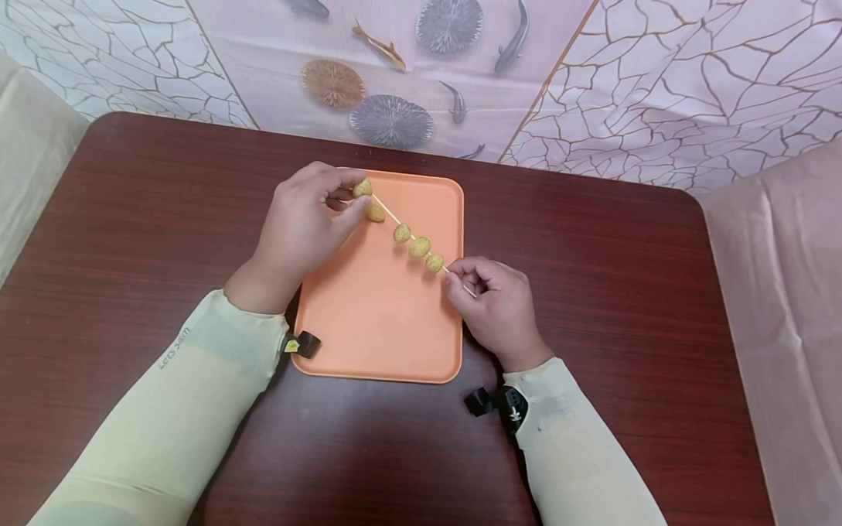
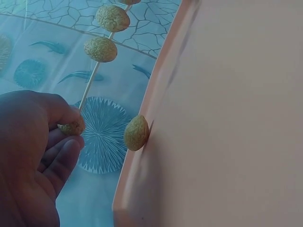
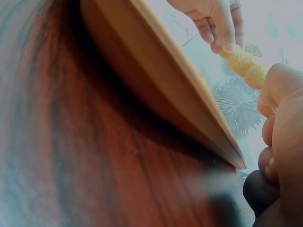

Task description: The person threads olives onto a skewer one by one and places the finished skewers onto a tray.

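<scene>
A thin wooden skewer (image 1: 386, 208) slants over an orange tray (image 1: 380, 316). Three wrinkled yellow-green balls (image 1: 419, 247) are threaded on its lower half. At the skewer's far tip, my left hand (image 1: 304, 220) pinches another wrinkled ball (image 2: 73, 126) between thumb and fingers. My right hand (image 1: 496, 304) grips the skewer close to its near end, just below the threaded balls. One loose wrinkled ball (image 2: 137, 133) lies on the tray by its far edge, under the left fingertips in the head view.
The tray lies on a dark reddish-brown wooden table (image 1: 601, 300). Behind the table hangs a patterned cloth (image 1: 469, 79) with fish and round motifs. Small black wrist cameras (image 1: 309, 344) jut out from both sleeves, low over the tray and table.
</scene>
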A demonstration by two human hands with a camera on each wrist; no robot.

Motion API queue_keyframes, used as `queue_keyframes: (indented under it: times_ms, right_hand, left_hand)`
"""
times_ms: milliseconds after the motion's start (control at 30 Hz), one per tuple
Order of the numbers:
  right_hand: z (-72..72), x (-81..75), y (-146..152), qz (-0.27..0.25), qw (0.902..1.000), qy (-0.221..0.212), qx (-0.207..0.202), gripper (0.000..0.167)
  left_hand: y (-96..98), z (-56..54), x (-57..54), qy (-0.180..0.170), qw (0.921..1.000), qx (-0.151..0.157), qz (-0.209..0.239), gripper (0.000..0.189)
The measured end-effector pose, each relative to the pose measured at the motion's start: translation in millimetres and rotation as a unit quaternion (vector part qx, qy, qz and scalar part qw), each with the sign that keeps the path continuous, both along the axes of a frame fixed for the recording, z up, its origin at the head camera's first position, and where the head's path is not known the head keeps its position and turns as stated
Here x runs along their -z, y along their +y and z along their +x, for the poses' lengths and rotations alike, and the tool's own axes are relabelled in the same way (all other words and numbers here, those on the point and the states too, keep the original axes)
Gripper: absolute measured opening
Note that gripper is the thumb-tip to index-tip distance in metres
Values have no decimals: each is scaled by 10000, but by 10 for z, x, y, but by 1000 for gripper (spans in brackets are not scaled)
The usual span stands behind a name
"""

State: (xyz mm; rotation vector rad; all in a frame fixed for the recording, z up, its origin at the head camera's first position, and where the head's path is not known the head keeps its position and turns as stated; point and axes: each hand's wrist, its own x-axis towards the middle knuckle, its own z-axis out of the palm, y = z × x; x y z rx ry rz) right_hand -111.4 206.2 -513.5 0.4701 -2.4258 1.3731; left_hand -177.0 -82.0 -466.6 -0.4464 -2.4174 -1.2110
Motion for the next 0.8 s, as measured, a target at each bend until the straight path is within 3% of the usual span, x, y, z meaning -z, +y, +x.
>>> queue_keyframes:
  times_ms: [400, 800]
  right_hand:
    - [-7, 13, 17, -3, 10000, 52, -37, 6]
    - [-3, 21, 13, -21, 10000, -40, 1, 5]
  left_hand:
    - [48, 31, -22, 74, 9997, 152, -154, 24]
    - [94, 60, -34, -198, 9990, 302, -255, 28]
